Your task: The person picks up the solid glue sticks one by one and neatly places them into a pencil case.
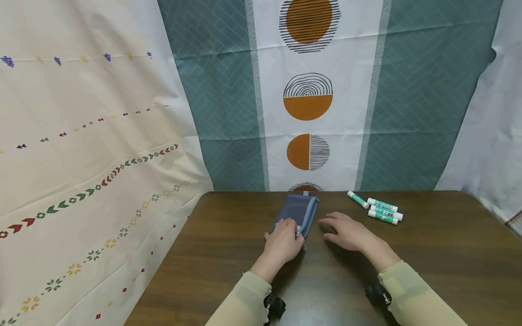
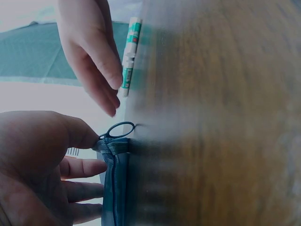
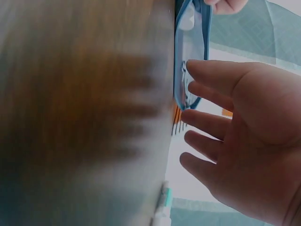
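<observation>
Two pale sleeves (image 1: 240, 301), each with a small black camera (image 1: 275, 308) at the cuff, lie nearest the view, along the bottom edge. From the left one, the left hand (image 1: 282, 242) reaches over the near end of a blue-grey pouch (image 1: 297, 209), gripping it there: the thumb is at its right-hand corner and the fingers lie across the top. The left wrist view shows a zip (image 2: 114, 172) along the pouch's edge and a ring pull (image 2: 121, 123) beside the thumb. The pouch lies lengthwise on the bench (image 1: 195, 258), its far end near the back edge.

To its right, the right hand (image 1: 346, 231) is held with fingers loosely spread, empty and apart from the pouch. Farther right lie four green-and-white glue sticks (image 1: 383, 211), three side by side and one just beside them; neither hand touches them.

The work looks to be at an early stage: the left hand has its hold, while the right has none and the glue sticks all lie outside the pouch. Whether the zip is undone, or what is inside, I cannot tell, so what is left stays uncertain.
</observation>
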### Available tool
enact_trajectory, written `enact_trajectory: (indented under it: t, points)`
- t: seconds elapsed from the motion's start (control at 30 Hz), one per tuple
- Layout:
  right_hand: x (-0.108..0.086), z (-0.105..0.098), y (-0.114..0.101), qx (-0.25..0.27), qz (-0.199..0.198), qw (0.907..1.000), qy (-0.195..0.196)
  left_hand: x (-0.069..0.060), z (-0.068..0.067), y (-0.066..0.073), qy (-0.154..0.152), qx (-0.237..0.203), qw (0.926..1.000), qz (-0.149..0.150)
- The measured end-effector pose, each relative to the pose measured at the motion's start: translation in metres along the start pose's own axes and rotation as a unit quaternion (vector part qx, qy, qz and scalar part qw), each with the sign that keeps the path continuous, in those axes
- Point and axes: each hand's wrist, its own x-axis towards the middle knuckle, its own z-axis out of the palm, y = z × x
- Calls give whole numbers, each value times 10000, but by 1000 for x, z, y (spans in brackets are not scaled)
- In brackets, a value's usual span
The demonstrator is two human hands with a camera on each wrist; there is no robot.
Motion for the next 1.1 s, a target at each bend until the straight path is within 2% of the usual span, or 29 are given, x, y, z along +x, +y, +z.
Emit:
enact_trajectory:
  t: [0.23,0.57,0.87,1.1]
  points:
    - [-11,-13,9,-336,81,9989,323,-1,0,1,41,6,10000,38]
    - [-25,-32,35,-818,224,9930,816,-1,1,-1,68,-59,9999,79]
    - [-31,-40,54,-965,383,9892,1032,-1,2,-2,94,-104,9999,101]
    - [-31,-49,67,-1101,565,9868,1040,-1,1,-2,80,-113,9998,118]
